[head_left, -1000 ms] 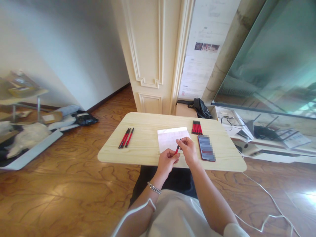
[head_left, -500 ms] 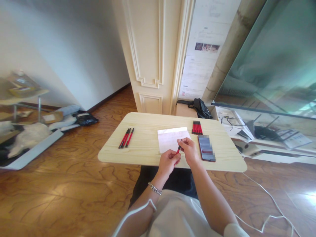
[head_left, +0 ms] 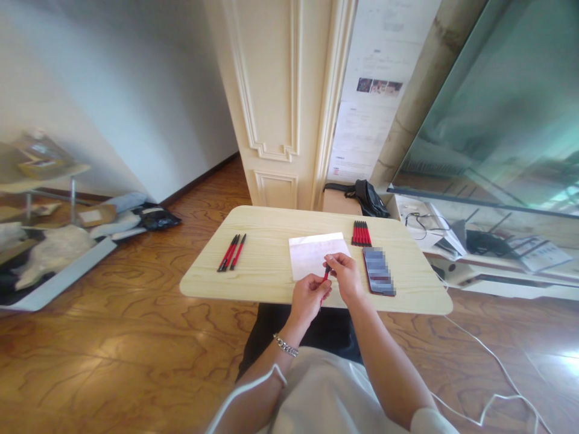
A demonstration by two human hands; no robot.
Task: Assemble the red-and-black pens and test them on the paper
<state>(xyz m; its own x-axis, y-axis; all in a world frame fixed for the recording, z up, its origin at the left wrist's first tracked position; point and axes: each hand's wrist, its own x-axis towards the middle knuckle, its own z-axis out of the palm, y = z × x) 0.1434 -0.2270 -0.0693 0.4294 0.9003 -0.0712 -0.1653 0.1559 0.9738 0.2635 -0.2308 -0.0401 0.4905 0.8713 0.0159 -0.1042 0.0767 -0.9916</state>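
Observation:
Both my hands meet over the near edge of a small pale wooden table (head_left: 253,274). My left hand (head_left: 308,297) and my right hand (head_left: 347,275) are each closed on the same red and black pen (head_left: 326,273), which points up and away between them. Just beyond the pen lies a white sheet of paper (head_left: 312,252). A dark phone (head_left: 378,271) lies flat to the right of my right hand. Three red pens (head_left: 232,252) lie loose on the table's left side, and a tight row of several red pens (head_left: 360,232) lies at the back right.
A cream panelled column (head_left: 275,120) stands behind the table, with a black bag (head_left: 368,198) at its foot. A low shelf with cables and devices (head_left: 488,247) runs along the right. Clutter and bags (head_left: 90,223) lie on the wooden floor at left. A white cable (head_left: 488,374) trails at right.
My hands have shifted slightly on the pen, the left hand a little lower and the pen's tip drawn in closer to my right fingers. Nothing else on the table moved.

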